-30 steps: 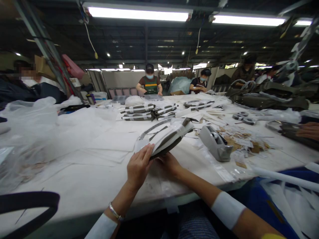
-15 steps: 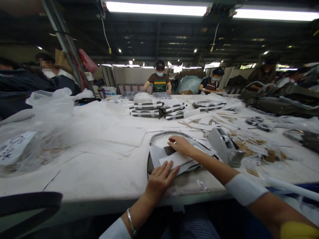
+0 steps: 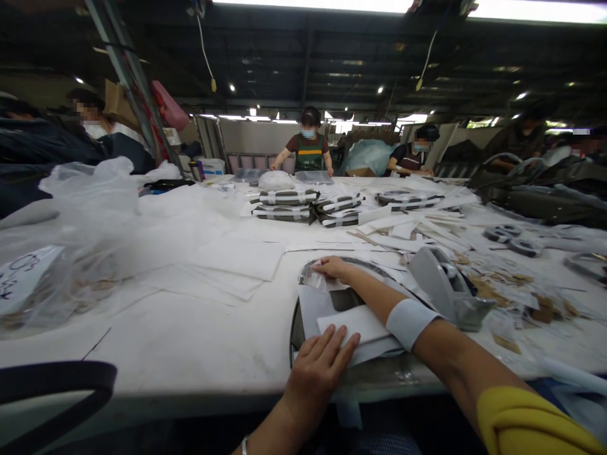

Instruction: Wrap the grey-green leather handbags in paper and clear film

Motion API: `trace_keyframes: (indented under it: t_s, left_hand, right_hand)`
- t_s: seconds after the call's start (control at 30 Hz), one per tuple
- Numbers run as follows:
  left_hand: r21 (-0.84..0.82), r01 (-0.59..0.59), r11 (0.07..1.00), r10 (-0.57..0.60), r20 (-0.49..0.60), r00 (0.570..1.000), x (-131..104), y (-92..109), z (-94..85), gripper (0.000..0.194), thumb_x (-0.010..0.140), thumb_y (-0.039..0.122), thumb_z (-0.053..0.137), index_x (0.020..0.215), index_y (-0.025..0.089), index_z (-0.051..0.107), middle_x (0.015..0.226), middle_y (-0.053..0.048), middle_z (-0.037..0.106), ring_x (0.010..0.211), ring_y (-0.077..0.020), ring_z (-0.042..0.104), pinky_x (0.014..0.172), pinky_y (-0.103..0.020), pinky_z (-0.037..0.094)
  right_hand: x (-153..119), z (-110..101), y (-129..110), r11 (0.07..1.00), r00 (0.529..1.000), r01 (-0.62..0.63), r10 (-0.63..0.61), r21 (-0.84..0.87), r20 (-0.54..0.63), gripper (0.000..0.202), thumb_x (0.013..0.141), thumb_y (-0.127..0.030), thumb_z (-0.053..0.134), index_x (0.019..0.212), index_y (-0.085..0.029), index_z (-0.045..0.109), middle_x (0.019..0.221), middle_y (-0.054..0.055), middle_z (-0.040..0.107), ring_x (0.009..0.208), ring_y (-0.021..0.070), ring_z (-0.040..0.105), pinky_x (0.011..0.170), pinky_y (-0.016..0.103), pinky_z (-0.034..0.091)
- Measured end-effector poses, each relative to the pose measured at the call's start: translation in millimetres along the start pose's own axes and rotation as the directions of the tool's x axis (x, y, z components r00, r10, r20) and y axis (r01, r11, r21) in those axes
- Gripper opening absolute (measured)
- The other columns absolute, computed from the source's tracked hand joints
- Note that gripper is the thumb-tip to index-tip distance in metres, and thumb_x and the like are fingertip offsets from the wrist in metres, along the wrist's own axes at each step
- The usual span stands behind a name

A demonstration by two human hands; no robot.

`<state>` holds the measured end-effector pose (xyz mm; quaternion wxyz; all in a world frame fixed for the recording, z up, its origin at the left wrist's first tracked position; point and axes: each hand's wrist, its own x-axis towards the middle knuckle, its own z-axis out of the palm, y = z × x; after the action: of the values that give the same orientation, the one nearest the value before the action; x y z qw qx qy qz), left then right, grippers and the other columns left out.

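My left hand [image 3: 322,366] lies flat, fingers stretched, on a folded white foam sheet [image 3: 365,321]. Under the sheet is a dark bag-like piece [image 3: 296,328] with a grey-white liner [image 3: 310,309], close to the table's front edge. Farther out, my right hand [image 3: 334,268] has its fingertips pinched together on clear plastic film [image 3: 317,278] by the curved, plastic-wrapped strap [image 3: 306,268] of that piece. What lies inside the pinch is partly hidden by my fingers.
A grey tape dispenser [image 3: 439,284] stands to the right, beside scattered brown scraps [image 3: 497,291]. Stacked wrapped bundles [image 3: 284,205] lie ahead, white sheets [image 3: 237,259] and a plastic bag [image 3: 90,208] to the left. A co-worker [image 3: 308,148] stands across the table.
My right hand has moved away from me, from above the dark piece to the film at its far edge, fingertips now closed. My left hand stays flat on the foam sheet.
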<state>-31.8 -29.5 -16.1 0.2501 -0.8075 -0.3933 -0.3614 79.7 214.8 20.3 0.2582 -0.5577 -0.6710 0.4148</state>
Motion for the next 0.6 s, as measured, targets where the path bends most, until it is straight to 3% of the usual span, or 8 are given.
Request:
trace_keyframes:
  t_s: [0.17,0.27,0.4,0.6]
  left_hand:
    - [-0.029,0.004,1.0,-0.004,0.006,1.0,2.5,-2.7,1.6,0.035,0.101,0.015,0.039,0.128,0.017,0.061,0.129,-0.005,0.067,0.119,-0.0188,0.062,0.106,-0.038,0.047]
    - [-0.062,0.015,0.998,-0.011,0.061,0.998,3.5,-6.9,1.9,0.034,0.101,0.017,0.04,0.128,0.017,0.061,0.129,-0.006,0.067,0.119,-0.019,0.063,0.106,-0.038,0.047]
    - [-0.107,0.007,0.994,0.012,0.169,0.986,4.6,-12.7,-1.3,0.036,0.1,0.019,0.041,0.133,0.015,0.057,0.134,-0.007,0.064,0.121,-0.02,0.061,0.095,-0.033,0.051]
    - [-0.131,0.011,0.991,0.025,0.266,0.964,4.8,-14.3,-7.5,0.041,0.098,0.017,0.044,0.138,0.014,0.05,0.14,-0.009,0.059,0.127,-0.0219,0.057,0.096,-0.038,0.051]
  right_hand:
    - [-16.2,-6.7,-12.0,0.955,0.986,0.164,-0.164,0.247,-0.022,0.037,0.064,-0.051,0.078,0.078,-0.017,0.073,0.075,0.003,0.071,0.069,0.0138,0.06,0.07,0.03,0.049]
    - [-35.2,-9.1,-21.0,0.909,0.963,0.267,-0.262,0.32,-0.058,0.039,0.064,-0.051,0.078,0.083,-0.017,0.076,0.08,0.003,0.072,0.075,0.0147,0.06,0.079,0.032,0.049]
    - [-70.7,-16.0,-26.5,0.863,0.928,0.371,-0.359,0.343,-0.102,0.033,0.067,-0.046,0.078,0.085,-0.019,0.078,0.087,0.003,0.072,0.086,0.0175,0.062,0.087,0.033,0.047]
    - [-111.3,-27.9,-29.2,0.836,0.886,0.459,-0.455,0.3,-0.086,0.03,0.072,-0.045,0.077,0.088,-0.019,0.078,0.093,0.005,0.073,0.09,0.0195,0.064,0.087,0.033,0.049]
